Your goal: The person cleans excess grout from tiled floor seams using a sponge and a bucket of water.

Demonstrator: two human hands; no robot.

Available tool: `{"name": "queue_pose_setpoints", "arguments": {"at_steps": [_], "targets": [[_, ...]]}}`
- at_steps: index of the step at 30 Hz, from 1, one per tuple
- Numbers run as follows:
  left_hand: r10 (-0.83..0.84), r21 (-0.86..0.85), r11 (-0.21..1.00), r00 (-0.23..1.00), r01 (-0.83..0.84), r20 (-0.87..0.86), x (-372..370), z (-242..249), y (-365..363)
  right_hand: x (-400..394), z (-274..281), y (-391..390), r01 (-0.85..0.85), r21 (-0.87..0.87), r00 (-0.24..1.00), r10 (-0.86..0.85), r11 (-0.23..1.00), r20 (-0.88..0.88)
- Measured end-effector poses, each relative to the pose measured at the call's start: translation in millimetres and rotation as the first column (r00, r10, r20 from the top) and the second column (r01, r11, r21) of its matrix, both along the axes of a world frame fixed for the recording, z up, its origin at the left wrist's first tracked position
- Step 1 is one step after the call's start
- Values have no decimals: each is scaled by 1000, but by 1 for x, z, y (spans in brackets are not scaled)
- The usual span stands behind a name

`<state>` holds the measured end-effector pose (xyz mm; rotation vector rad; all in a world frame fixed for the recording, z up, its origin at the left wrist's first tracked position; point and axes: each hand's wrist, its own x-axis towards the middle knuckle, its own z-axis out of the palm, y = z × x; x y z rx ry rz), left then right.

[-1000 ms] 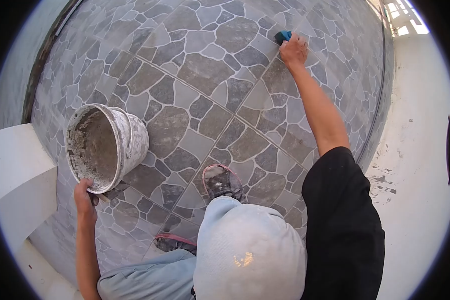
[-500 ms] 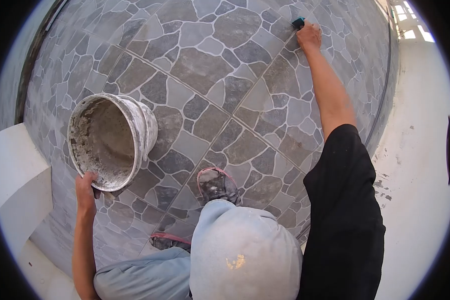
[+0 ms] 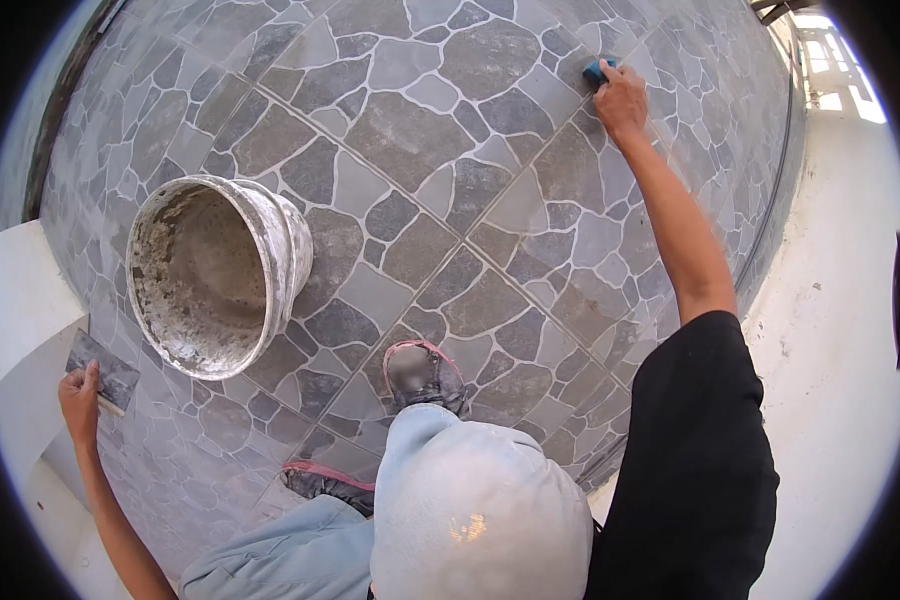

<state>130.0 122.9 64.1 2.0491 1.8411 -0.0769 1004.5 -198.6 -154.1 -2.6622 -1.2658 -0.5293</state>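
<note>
My left hand (image 3: 80, 400) is closed on a flat grey trowel (image 3: 110, 372), a squarish plate with a pale strip along its lower edge, off the left side of the bucket. A mortar-smeared white bucket (image 3: 288, 262) tilts in view to the right of that hand, its inside coated grey-brown. My right hand (image 3: 620, 100) reaches far forward, its fingers wrapped round a small teal block-like tool (image 3: 597, 70) at a tile joint; its exact kind is partly hidden by the fingers. Beneath lies the stone-patterned tile floor (image 3: 400, 250).
My dusty shoes (image 3: 425, 378) stand on the tiles below the bucket. A white ledge (image 3: 30, 300) rises at the left. Along the right runs a pale wall (image 3: 840, 300) with a dark line at its foot. Light openings (image 3: 835, 60) show at the upper right.
My left hand has left the bucket rim and moved left and down, with the trowel now showing in it. My right hand stays by the same joint with the teal tool, shifted slightly.
</note>
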Motion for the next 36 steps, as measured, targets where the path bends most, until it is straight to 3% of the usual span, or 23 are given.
{"name": "queue_pose_setpoints", "arguments": {"at_steps": [3,4,5,6,8,9,12,14,15,16,18,19,20,21,23,24,25,27,28,31,33,34,36], "targets": [[-128,182,968,965,171,-229,-112,30,48,-10,11,-26,-163,-106,984,153,981,-96],[-88,293,934,928,203,-362,-144,37,68,13,18,-22,-63,-141,993,49,988,-104],[-73,306,925,896,224,-437,-166,53,89,22,24,-12,-69,-130,995,59,989,-83],[-58,310,917,853,251,-519,-192,69,110,21,25,-6,35,-213,999,-41,976,-23],[7,567,742,841,358,-541,-271,67,167,-2,30,7,179,-297,983,-179,938,25],[28,578,744,848,335,-529,-277,66,158,-17,27,4,127,-266,992,-127,956,16],[212,425,905,890,-23,-403,-225,52,179,-88,15,-12,-10,-210,999,-2,978,-55],[164,722,682,937,117,-307,-231,-24,210,-160,24,-25,-133,-182,989,119,974,-83],[91,810,583,985,65,-145,-213,-66,212,-187,29,-43,-208,-201,972,180,957,-151],[182,587,805,978,-89,-101,-152,-66,176,-213,32,-44,-306,-204,940,261,930,-220],[183,481,854,980,-196,74,-91,-97,142,-226,58,-38,-507,-371,777,226,778,-588],[202,463,835,948,-298,247,-73,-123,136,-229,81,-29,-569,-311,697,246,761,-674],[226,305,889,905,-343,360,-45,-127,121,-240,114,-11,-624,-252,607,255,740,-753],[277,100,936,883,-337,379,-13,-105,100,-272,161,15,-638,-156,601,361,754,-713],[206,31,966,839,-256,503,10,-105,93,-340,254,68,-684,-25,566,510,729,-647],[90,123,978,870,-170,485,9,-124,107,-372,290,93,-734,-113,541,476,669,-694],[149,90,969,830,-232,537,14,-130,112,-407,316,114,-783,-184,536,493,594,-685],[201,99,944,789,-313,581,17,-119,109,-451,322,147,-853,-290,499,518,433,-695],[206,106,938,778,-330,594,11,-115,112,-464,314,164,-856,-295,499,534,423,-682],[296,50,886,647,-460,703,-11,-112,113,-485,252,200,-886,-373,464,543,277,-700],[375,-112,815,370,-568,850,-33,-113,113,-497,218,216,-833,-453,552,520,317,-652],[428,-162,776,320,-610,845,-46,-117,117,-499,193,216,-843,-445,536,536,302,-652],[436,-162,802,379,-575,816,-71,-111,96,-487,136,202,-804,-398,592,531,442,-606]]}}
